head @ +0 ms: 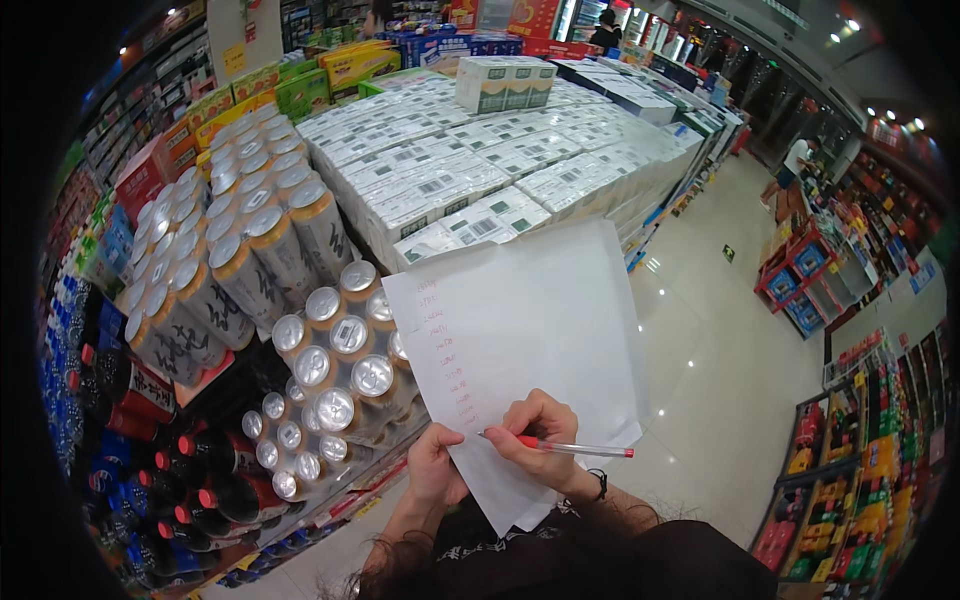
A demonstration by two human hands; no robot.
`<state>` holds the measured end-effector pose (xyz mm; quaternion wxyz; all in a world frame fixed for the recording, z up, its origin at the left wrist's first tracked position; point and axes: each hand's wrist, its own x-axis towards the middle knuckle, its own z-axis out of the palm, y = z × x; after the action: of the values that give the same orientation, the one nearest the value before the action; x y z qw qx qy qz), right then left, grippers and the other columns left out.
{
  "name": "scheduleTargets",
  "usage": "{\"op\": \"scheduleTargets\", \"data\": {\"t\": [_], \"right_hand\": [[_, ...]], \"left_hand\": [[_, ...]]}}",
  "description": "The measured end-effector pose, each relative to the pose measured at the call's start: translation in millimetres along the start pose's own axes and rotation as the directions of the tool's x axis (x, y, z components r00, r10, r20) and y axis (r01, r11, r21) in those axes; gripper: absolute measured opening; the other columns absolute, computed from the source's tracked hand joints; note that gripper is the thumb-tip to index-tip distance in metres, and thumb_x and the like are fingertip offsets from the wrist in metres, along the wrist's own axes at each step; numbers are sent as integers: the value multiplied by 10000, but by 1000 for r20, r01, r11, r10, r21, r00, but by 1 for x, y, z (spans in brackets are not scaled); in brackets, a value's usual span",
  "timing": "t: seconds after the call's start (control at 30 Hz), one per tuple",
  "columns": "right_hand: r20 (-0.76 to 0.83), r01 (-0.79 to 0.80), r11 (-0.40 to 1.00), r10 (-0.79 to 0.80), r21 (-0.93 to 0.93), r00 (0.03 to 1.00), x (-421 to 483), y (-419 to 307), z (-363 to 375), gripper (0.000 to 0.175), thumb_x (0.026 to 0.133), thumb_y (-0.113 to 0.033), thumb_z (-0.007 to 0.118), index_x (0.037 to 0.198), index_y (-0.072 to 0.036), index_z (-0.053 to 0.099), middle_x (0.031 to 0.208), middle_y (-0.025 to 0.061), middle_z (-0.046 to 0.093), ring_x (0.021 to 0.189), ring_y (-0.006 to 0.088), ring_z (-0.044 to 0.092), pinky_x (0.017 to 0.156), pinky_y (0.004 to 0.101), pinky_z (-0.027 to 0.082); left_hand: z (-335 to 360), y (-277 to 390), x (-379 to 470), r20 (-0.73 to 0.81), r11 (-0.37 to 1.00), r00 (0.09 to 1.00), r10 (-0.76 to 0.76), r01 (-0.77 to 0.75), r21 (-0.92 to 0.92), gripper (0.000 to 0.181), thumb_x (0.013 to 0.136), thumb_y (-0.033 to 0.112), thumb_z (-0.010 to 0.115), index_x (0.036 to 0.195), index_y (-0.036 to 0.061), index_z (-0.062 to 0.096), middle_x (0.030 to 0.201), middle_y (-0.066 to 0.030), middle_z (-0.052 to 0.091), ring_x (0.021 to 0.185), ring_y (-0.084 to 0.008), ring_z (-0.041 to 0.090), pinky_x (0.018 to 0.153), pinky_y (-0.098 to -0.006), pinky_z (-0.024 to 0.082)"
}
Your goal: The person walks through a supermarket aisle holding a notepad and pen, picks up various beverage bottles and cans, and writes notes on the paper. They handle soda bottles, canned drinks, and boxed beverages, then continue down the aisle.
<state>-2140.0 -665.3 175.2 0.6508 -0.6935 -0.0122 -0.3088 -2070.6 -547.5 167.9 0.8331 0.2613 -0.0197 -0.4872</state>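
Large white sheets of paper (525,330) lie under my hands, their far edge against packs of boxed cartons. A column of small red handwriting runs down the left part of the top sheet. My right hand (538,442) holds a red gel pen (577,448), its tip touching the paper just below the last written line. A dark band circles my right wrist. My left hand (441,461) pinches the sheet's lower left edge between thumb and fingers. The sheet's lower corner hangs down in front of my dark top.
Shrink-wrapped cans (334,409) and cola bottles (232,495) stand at the left. White carton packs (427,180) form a broad stack ahead. At the right are a tiled aisle (675,337), snack shelves (832,457) and a person (795,165) standing farther off.
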Motion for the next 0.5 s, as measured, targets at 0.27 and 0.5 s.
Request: {"op": "scheduleTargets", "data": {"t": [0.27,0.5], "right_hand": [[-59,117,969,-133,-218,989,7,-6,0,307,688,148,572,575,-51,368,498,5,415,438,53,353,405,217,291],[-50,185,957,-201,-224,978,10,-4,-1,307,697,140,572,574,-49,363,474,12,419,405,55,329,380,217,266]], "left_hand": [[5,2,4,10,1000,1000,19,-19,1,541,702,142,369,1201,-67,385,1151,-192,499,1054,-323,494,926,-423,394],[-3,4,7,193,996,981,22,-4,-92,498,762,151,349,1207,-72,378,1171,-192,489,1063,-313,492,947,-421,372]]}}
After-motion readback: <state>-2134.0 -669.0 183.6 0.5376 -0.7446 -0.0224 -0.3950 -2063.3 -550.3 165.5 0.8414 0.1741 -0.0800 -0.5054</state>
